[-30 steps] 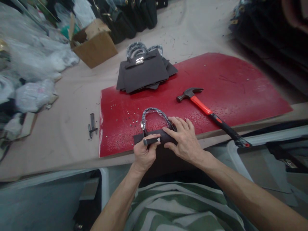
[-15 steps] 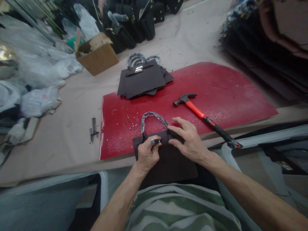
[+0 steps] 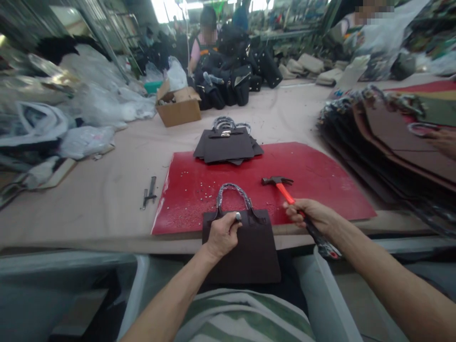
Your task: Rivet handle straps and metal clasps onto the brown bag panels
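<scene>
My left hand (image 3: 223,233) is closed around a short metal punch (image 3: 238,216), its round end facing up. It stands over the upper part of a dark brown handbag panel (image 3: 245,256), which has a plastic-wrapped handle (image 3: 233,187). The panel overhangs the table's front edge; its top lies on a red board (image 3: 313,190). My right hand (image 3: 309,214) is wrapped around the handle of a claw hammer (image 3: 285,190), whose head points away from me over the board. What lies under the punch tip is hidden by my fingers.
Behind, on the board, is a stack of similar panels (image 3: 228,147). Small metal tools (image 3: 150,192) lie left of it. Dark panels (image 3: 392,137) are piled at right, with another person's hand (image 3: 443,142) there. A cardboard box (image 3: 180,111) stands at the back. Grey bins (image 3: 138,280) flank me.
My right hand has left the handbag panel and taken hold of the hammer's handle. My left hand keeps the punch on the panel, now more upright. The head view has tilted up.
</scene>
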The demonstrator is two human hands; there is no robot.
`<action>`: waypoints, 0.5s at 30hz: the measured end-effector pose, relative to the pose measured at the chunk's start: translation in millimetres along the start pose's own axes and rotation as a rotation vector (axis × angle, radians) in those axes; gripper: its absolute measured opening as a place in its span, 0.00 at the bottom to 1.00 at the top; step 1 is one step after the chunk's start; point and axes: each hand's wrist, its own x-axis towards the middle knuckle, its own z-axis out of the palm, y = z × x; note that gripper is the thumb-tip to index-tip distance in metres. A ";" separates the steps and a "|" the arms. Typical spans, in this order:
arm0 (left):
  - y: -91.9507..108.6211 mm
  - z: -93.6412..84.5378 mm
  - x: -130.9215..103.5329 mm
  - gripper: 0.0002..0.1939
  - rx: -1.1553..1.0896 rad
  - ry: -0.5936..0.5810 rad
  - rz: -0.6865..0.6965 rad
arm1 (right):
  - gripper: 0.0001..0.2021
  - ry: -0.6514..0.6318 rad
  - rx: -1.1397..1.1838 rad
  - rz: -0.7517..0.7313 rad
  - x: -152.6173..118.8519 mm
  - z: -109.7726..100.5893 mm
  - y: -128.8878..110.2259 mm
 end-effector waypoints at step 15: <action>-2.9 2.3 0.1 0.08 0.004 0.028 0.035 | 0.17 0.489 -0.796 -0.775 -127.8 21.1 -40.1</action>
